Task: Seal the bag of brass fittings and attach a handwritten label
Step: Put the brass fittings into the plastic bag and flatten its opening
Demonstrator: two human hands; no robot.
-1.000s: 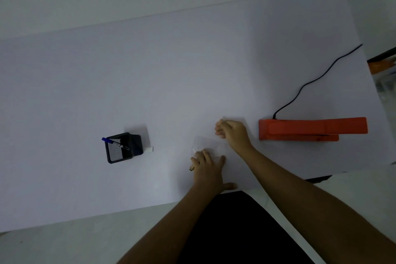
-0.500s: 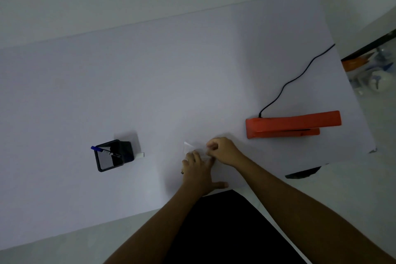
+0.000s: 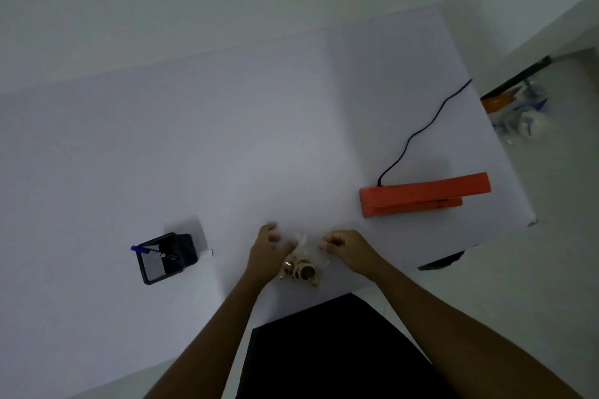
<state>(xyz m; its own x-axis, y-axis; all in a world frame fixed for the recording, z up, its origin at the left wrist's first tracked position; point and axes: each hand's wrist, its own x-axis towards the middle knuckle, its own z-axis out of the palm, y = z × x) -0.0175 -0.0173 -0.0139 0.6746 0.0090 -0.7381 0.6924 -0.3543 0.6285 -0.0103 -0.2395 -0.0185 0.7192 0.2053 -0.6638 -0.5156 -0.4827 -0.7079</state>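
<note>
A small clear plastic bag (image 3: 304,256) with several brass fittings (image 3: 299,269) in its lower part lies near the table's front edge. My left hand (image 3: 267,251) pinches the bag's top left corner with thumb and forefinger, the other fingers spread. My right hand (image 3: 343,244) is curled at the bag's top right corner and appears to grip it. The bag's top edge is stretched between the two hands. An orange heat sealer (image 3: 421,194) lies to the right, its black cord (image 3: 418,136) running off to the back right.
A black mesh pen holder (image 3: 165,257) with a blue pen (image 3: 139,249) stands to the left. A small white label pad (image 3: 206,254) lies beside it. The white table (image 3: 227,139) ends just right of the sealer. Clutter (image 3: 515,110) sits on the floor at right.
Both hands have shifted from pressing on the bag to holding its top corners apart. The brass fittings, hidden under my left hand before, now show. The camera has moved closer and tilted.
</note>
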